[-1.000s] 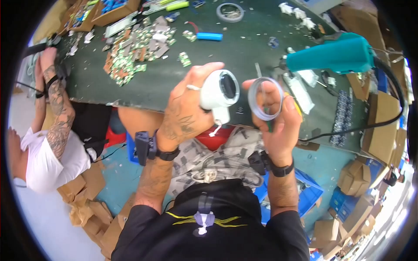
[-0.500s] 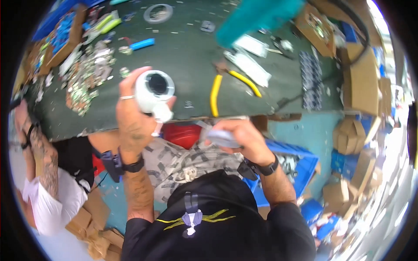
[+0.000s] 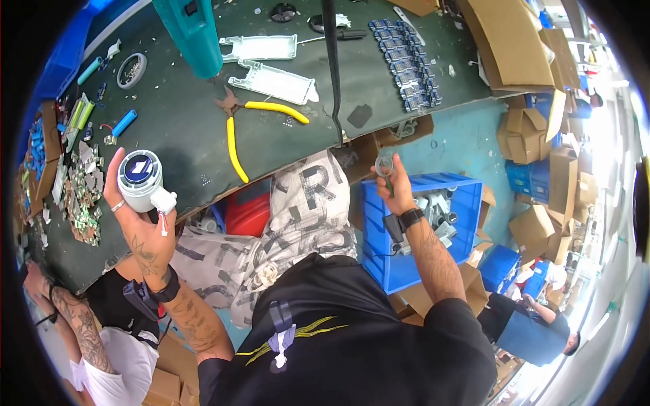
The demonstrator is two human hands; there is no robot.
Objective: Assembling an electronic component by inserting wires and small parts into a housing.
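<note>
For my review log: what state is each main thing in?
Left hand, holding white device
White device, held, round end toward camera
Right hand, gripping clear ring
Clear ring, held
Pliers, lying, handles spread
Blue crate, open, holding parts
White casings, lying side by side
Blue cylinder, lying flat

- From head height, a fisheye camera faces down past the black shirt [image 3: 352, 338] to the green workbench [image 3: 183, 118].
- It's near: left hand [image 3: 144, 233] and right hand [image 3: 399, 191] both fit in.
</note>
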